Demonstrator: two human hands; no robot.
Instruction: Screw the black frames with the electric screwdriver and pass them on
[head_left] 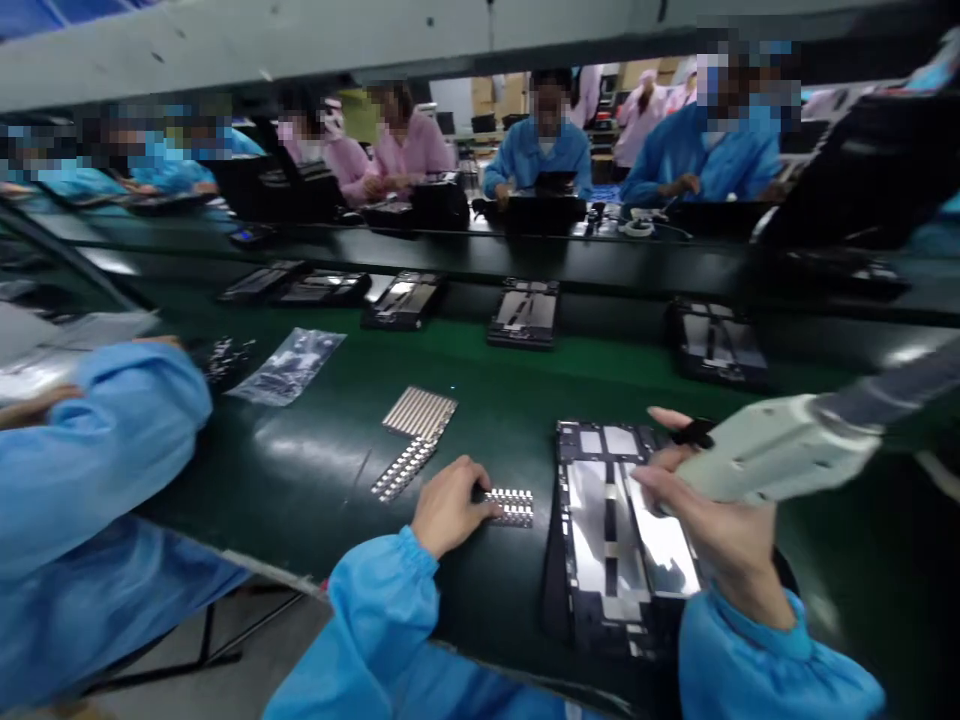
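My left hand [448, 503] rests on the dark green table with its fingers curled, the fingertips touching a small strip of silver parts [511, 507]. My right hand [716, 515] is wrapped round a white electric screwdriver [780, 445], held over a black device chassis [616, 530] with shiny metal plates that lies in front of me. Two more strips of silver parts [420, 412] lie a little beyond my left hand.
A co-worker's blue sleeve [97, 440] fills the left side. A clear plastic bag [289, 365] lies near it. Several black chassis [525, 312] sit along the green conveyor [465, 345]. More people in blue and pink coats work across the line.
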